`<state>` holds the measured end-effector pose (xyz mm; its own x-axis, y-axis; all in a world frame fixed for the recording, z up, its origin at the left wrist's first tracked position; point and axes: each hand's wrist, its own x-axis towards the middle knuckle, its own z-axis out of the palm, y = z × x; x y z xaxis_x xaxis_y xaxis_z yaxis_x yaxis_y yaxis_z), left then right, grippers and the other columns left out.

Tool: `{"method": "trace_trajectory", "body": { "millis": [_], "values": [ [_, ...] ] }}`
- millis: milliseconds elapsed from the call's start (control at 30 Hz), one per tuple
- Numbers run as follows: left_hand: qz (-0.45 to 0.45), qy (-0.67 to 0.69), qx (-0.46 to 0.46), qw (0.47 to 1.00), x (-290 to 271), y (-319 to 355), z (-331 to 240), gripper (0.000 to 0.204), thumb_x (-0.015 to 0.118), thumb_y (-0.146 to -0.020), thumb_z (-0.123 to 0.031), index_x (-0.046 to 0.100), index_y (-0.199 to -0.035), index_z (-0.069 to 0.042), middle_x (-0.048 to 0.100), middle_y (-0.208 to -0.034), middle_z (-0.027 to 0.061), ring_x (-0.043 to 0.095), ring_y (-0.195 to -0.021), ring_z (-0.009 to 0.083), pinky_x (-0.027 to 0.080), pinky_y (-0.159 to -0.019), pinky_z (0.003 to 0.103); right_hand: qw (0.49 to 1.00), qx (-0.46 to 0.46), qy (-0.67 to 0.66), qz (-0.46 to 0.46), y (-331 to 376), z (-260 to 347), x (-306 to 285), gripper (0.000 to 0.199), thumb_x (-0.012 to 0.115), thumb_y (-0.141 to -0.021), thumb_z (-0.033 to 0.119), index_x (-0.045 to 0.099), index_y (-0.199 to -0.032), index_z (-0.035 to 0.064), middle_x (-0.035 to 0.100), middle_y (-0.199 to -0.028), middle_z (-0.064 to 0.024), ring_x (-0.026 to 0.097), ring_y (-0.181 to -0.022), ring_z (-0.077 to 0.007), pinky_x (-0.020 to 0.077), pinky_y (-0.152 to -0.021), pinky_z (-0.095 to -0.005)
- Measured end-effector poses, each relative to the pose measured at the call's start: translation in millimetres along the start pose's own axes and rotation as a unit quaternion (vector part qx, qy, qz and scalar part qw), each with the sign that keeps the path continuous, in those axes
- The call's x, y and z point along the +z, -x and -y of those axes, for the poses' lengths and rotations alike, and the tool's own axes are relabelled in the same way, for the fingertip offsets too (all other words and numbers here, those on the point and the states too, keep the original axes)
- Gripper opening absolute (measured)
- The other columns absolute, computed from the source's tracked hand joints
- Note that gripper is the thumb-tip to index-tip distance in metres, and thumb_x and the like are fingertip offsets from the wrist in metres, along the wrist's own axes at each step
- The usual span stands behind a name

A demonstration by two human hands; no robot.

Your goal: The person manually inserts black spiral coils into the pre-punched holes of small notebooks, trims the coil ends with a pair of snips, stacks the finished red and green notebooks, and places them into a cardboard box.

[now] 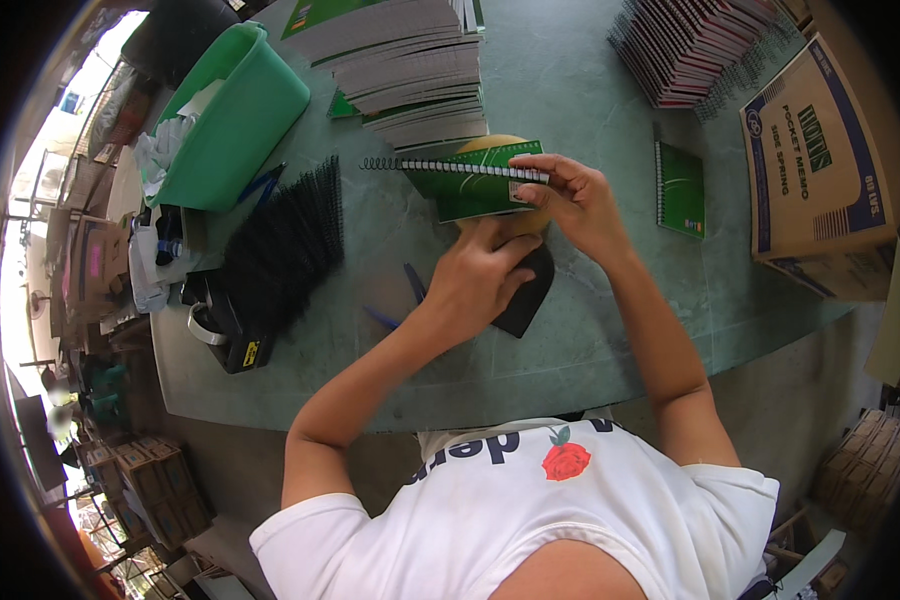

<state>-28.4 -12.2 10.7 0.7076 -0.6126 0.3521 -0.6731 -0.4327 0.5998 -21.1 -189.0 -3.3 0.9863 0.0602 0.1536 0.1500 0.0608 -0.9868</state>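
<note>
A green notebook (pixel 490 204) is held upright over the table in front of me, its punched top edge facing away. A black spiral binding coil (pixel 450 166) runs along it and sticks out past its left side. My right hand (pixel 580 200) is closed in a pinch on the coil's right end, by the notebook's corner. At the notebook's lower edge, my left hand (pixel 475 280) is closed with bent fingers, gripping it from below; the fingertips are partly hidden. Under the hands lies a black, rounded object (pixel 530 295) beside a yellow round piece (pixel 538 222), both mostly covered.
Unbound green-covered pads (pixel 410 80) are stacked at the far middle. Black coils (pixel 290 235) and a green bin (pixel 240 110) lie left, blue-handled pliers (pixel 400 305) near my left forearm. One finished notebook (pixel 680 188), spiral notebooks (pixel 685 50) and a cardboard box (pixel 820 165) stand right.
</note>
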Motion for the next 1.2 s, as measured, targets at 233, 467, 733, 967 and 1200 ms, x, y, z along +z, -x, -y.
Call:
{"method": "trace_trajectory", "body": {
  "millis": [233,467,733,967,1200],
  "values": [
    [-0.109,-0.215,0.101,0.965,-34,-45,3,0.025,0.065,-0.079,-0.011,0.063,-0.103,-0.008,0.059,-0.095,0.0117,0.056,-0.089,0.0293,0.044,-0.078,0.039,0.997,-0.051,-0.033,-0.046,3,-4,3,0.021,0.061,-0.084,0.002,0.063,-0.105,-0.0005,0.065,-0.097,-0.0031,0.058,-0.087,-0.0063,0.0469,-0.078,-0.0209],
    [-0.007,-0.045,0.052,0.998,-29,-61,6,0.020,0.061,-0.082,-0.014,0.061,-0.098,-0.002,0.061,-0.091,0.0129,0.056,-0.090,0.0315,0.045,-0.079,0.039,0.990,0.027,0.097,-0.095,8,-15,-6,0.014,0.066,-0.082,0.006,0.067,-0.095,0.0002,0.067,-0.082,-0.0005,0.056,-0.075,-0.0039,0.0458,-0.068,-0.0197],
    [0.010,-0.030,0.117,0.993,-11,-69,11,0.020,0.064,-0.077,-0.011,0.061,-0.094,0.000,0.062,-0.095,0.0162,0.058,-0.089,0.0324,0.047,-0.079,0.037,0.978,-0.027,0.163,-0.124,9,-26,-10,0.019,0.066,-0.081,0.011,0.066,-0.096,0.0001,0.065,-0.071,-0.0036,0.053,-0.063,-0.0044,0.0443,-0.057,-0.0234],
    [0.017,0.000,0.128,0.992,-10,-70,9,0.021,0.062,-0.076,-0.007,0.061,-0.095,0.001,0.062,-0.097,0.0177,0.059,-0.090,0.0335,0.048,-0.080,0.039,0.969,-0.079,0.191,-0.135,12,-20,-5,0.020,0.064,-0.081,0.010,0.066,-0.099,0.0025,0.066,-0.072,-0.0077,0.056,-0.060,-0.0067,0.0458,-0.056,-0.0252],
    [0.044,0.002,0.123,0.991,-17,-68,9,0.020,0.062,-0.075,-0.004,0.060,-0.094,0.000,0.061,-0.096,0.0172,0.058,-0.092,0.0340,0.048,-0.079,0.039,0.969,-0.063,0.203,-0.130,12,-16,-3,0.019,0.064,-0.079,0.008,0.067,-0.097,0.0032,0.067,-0.073,-0.0114,0.064,-0.065,-0.0123,0.0482,-0.059,-0.0267]
  ]
}}
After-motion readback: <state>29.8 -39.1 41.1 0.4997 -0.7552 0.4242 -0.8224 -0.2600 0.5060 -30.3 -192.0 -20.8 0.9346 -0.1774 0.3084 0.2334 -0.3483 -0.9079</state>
